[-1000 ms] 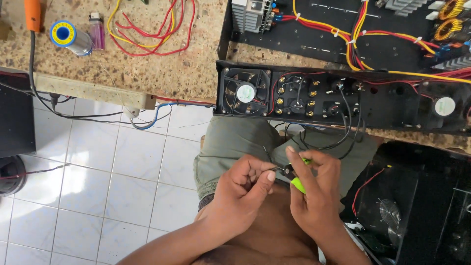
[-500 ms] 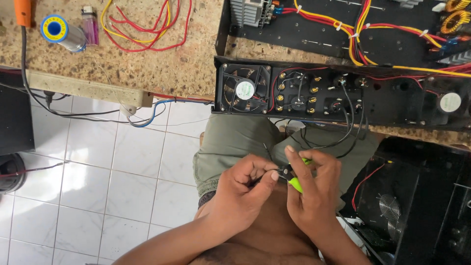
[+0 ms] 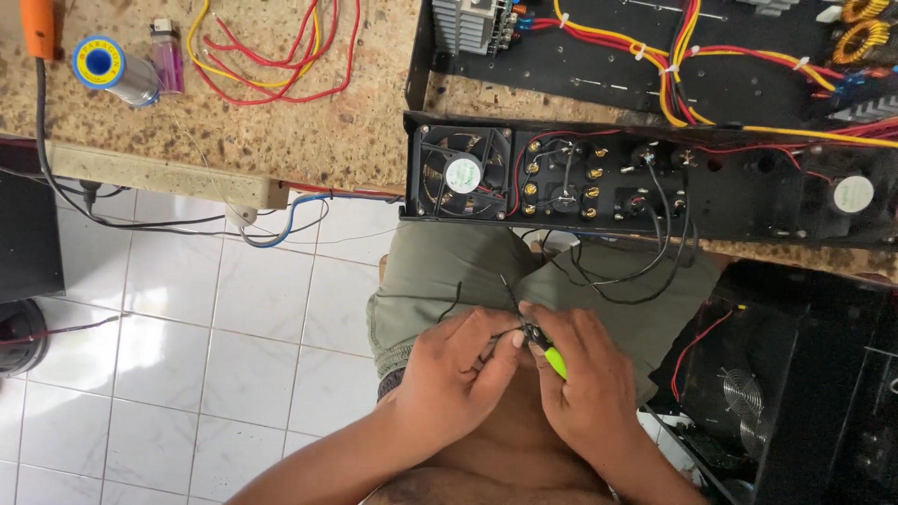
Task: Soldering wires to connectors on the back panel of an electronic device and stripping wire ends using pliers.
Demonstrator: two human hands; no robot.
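Observation:
Over my lap, my left hand (image 3: pixel 458 374) pinches a thin black wire (image 3: pixel 510 297) between thumb and fingers. My right hand (image 3: pixel 585 379) grips a small cutter with bright green handles (image 3: pixel 554 360), and its dark jaws meet the wire just where my left fingertips are. The black wire runs up from my hands to the rear panel of an open black chassis (image 3: pixel 739 201) at the bench edge. The panel carries a fan (image 3: pixel 463 173) and several round sockets with gold terminals. How the jaws sit on the wire is hidden by my fingers.
On the speckled stone bench (image 3: pixel 309 122) lie loose red and yellow wires (image 3: pixel 281 51), a solder spool (image 3: pixel 108 65), a purple lighter (image 3: pixel 168 61) and an orange tool handle (image 3: pixel 39 23). A second black unit with a fan (image 3: pixel 748 411) stands on the floor at right. White tiles lie to the left.
My head has shifted slightly, so the bench has slid in view. Both hands stay together over my lap on the wire and cutter, with only small finger movements.

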